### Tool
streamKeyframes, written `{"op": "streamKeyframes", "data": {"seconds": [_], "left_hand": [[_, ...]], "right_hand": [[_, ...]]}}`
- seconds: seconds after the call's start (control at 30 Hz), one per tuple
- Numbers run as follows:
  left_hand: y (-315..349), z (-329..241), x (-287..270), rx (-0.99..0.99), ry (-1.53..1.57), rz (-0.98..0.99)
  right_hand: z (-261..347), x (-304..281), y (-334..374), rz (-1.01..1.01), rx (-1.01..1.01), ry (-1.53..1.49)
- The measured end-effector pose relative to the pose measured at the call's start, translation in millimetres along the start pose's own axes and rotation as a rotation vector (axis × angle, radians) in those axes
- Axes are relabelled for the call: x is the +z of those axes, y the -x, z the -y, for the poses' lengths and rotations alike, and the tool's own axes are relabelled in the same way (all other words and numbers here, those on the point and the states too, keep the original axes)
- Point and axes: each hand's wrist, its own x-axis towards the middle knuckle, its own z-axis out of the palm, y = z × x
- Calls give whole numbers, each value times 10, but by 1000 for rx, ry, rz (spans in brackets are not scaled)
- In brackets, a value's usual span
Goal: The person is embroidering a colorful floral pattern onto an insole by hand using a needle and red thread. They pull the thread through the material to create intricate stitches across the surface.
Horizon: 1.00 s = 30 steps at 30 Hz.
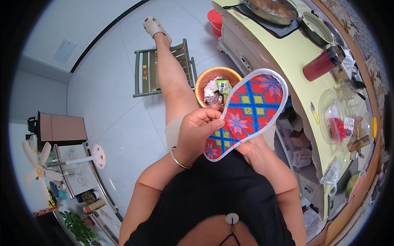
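A cross-stitched insole (248, 110), red, blue and yellow with a white edge, is held up in front of me. My left hand (198, 130) pinches its left edge near the narrow heel end, thumb on top. My right hand (253, 148) sits under the heel end, mostly hidden behind the insole, gripping it from below. A silver bangle (179, 160) circles my left wrist. My left leg stretches out over a small green wooden stool (147, 71).
An orange bin (213, 80) with scraps stands on the tiled floor beyond the insole. To the right runs a yellow-covered table (295, 61) with a pan, a red flask (322, 63), a clear bowl and small items. A fan and shelves stand at the left.
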Motion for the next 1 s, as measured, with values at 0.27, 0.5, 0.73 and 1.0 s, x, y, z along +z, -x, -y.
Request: {"op": "streamKeyframes", "data": {"seconds": [0.27,0.5,0.73,1.0], "left_hand": [[24,-40,-18,-6,-28,-23],[60,-118,-252,55,49,-145],[-18,-257,-415,146,174,-312],[-16,-170,-315,151,85,-277]], "right_hand": [[293,-179,-100,-79,-228,-113],[1507,-1037,536,-104,-701,-209],[3096,-2725,2593,-291,-1286,-10],[2818,-2018,2140,-597,-1532,258]]}}
